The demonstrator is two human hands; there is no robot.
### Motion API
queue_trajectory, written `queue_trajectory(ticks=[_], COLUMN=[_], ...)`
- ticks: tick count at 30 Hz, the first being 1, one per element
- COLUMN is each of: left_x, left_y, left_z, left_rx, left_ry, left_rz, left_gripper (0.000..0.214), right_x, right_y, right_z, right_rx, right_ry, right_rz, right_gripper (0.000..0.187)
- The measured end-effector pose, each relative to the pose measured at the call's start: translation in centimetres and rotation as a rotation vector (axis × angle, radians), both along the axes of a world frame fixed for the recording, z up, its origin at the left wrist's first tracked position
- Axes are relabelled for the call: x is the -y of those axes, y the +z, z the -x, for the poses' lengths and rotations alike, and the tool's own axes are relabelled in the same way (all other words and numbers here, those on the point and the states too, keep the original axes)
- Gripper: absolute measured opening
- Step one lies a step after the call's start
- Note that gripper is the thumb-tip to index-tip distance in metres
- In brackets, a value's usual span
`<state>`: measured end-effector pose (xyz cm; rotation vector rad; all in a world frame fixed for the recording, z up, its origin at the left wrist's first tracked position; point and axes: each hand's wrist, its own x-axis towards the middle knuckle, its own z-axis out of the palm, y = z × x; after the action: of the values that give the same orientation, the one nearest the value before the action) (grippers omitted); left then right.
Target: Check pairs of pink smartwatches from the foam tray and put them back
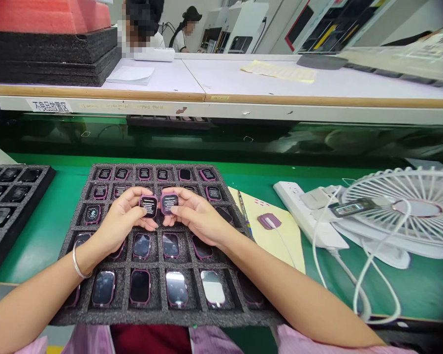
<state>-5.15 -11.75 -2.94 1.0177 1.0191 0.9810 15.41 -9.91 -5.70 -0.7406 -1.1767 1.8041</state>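
Observation:
My left hand grips a purple-rimmed smartwatch body between thumb and fingers, its screen lit with lines of text. Close beside it, my right hand pinches a second such watch body, also showing text. Both are held over a dark grey foam tray whose compartments hold several more strapless watches. In the far rows some screens show text; a watch at the left shows a dial. Nearer ones, such as this watch, have dark or reflective screens. My hands and arms hide some compartments.
Another foam tray with watches lies at left. On the right are yellow paper with a purple cabled piece, a white power strip, cables and a white fan. A shelf runs behind; two people sit beyond.

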Motion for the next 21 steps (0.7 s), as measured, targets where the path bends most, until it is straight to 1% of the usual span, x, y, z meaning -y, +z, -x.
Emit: queue_trajectory(ticks=[6, 13, 21], left_x=[0.15, 0.16, 0.11], left_y=[0.05, 0.33, 0.04], left_z=[-0.17, -0.31, -0.29], left_rx=[-0.009, -0.009, -0.005], left_ry=[0.002, 0.004, -0.003], left_rz=[-0.006, -0.019, -0.045], left_gripper=[0.038, 0.038, 0.035], right_x=[-0.12, 0.0, 0.07], right_y=[0.03, -0.09, 0.09], right_z=[0.02, 0.05, 0.15], right_rx=[0.004, 0.001, 0.006], right_ry=[0.003, -0.001, 0.001], right_rz=[0.006, -0.032, -0.044], right_gripper=[0.038, 0.039, 0.04])
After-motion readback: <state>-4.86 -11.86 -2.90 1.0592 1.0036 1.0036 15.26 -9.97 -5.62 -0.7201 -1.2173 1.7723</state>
